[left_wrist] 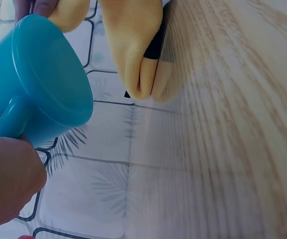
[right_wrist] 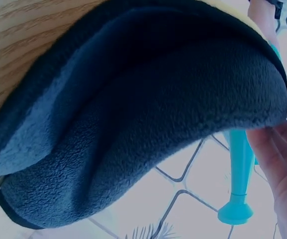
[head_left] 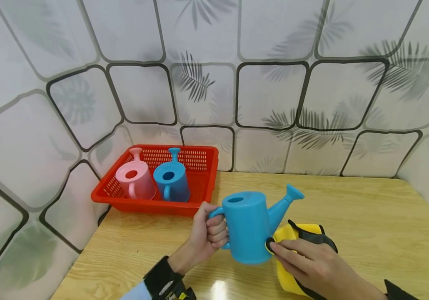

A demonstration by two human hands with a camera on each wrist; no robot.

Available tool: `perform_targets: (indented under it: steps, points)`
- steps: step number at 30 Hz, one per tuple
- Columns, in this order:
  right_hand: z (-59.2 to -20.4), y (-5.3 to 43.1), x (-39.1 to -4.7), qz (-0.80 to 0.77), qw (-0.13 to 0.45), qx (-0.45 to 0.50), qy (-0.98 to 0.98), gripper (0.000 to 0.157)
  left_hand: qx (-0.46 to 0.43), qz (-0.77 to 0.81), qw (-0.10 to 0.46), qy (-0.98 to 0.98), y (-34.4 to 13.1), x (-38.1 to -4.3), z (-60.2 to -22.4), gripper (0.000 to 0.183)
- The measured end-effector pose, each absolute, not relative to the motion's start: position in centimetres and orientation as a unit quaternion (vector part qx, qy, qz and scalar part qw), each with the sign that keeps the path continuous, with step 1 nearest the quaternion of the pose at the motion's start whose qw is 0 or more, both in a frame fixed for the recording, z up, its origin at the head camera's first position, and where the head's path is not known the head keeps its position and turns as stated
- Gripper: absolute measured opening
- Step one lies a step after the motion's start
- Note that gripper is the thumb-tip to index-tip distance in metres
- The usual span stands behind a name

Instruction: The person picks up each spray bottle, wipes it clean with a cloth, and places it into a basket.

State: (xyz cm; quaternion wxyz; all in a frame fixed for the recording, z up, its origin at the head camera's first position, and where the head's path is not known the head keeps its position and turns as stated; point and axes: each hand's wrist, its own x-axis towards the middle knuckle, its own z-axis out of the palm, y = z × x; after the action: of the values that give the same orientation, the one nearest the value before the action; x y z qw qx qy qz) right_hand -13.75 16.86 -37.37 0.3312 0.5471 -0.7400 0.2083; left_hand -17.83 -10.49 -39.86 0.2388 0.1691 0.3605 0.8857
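A light blue watering can (head_left: 246, 229) is held above the table, its spout pointing right. My left hand (head_left: 208, 229) grips its handle, with fingers curled round it; the left wrist view shows the can's base (left_wrist: 58, 74) and the handle in that hand (left_wrist: 14, 184). A yellow and dark grey cloth (head_left: 287, 275) hangs from my right hand (head_left: 312, 262), which pinches it and presses a fold against the can's lower right side, below the spout. In the right wrist view the cloth's grey side (right_wrist: 148, 99) covers much of the can.
A red plastic basket (head_left: 203, 187) stands at the back left of the wooden table (head_left: 368, 233). Inside it are a pink watering can (head_left: 141, 183) and a darker blue watering can (head_left: 175, 185). A patterned curtain (head_left: 207, 96) hangs behind the table and on the left.
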Motion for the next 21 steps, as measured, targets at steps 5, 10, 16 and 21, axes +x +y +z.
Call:
perform_targets:
  steps: [5,10,16,21]
  points:
    - [-37.5,17.12,-13.82,0.21,0.329,0.558,-0.733,0.039,0.17,0.9,0.228,0.331,-10.46,-17.86,-39.91,0.043]
    - [-37.61,17.3,-13.95,0.212,0.327,0.56,-0.731,0.039,0.166,0.907,0.226,0.313,-10.49,-17.87,-39.95,0.043]
    - [-37.78,17.51,-14.09,0.209,0.329,0.559,-0.732,0.04,0.17,0.907,0.226,0.311,-10.51,-17.85,-39.98,0.043]
    - [-37.76,17.69,-14.32,0.207,0.332,0.557,-0.733,0.041,0.18,0.906,0.226,0.31,-10.44,-17.9,-40.02,0.043]
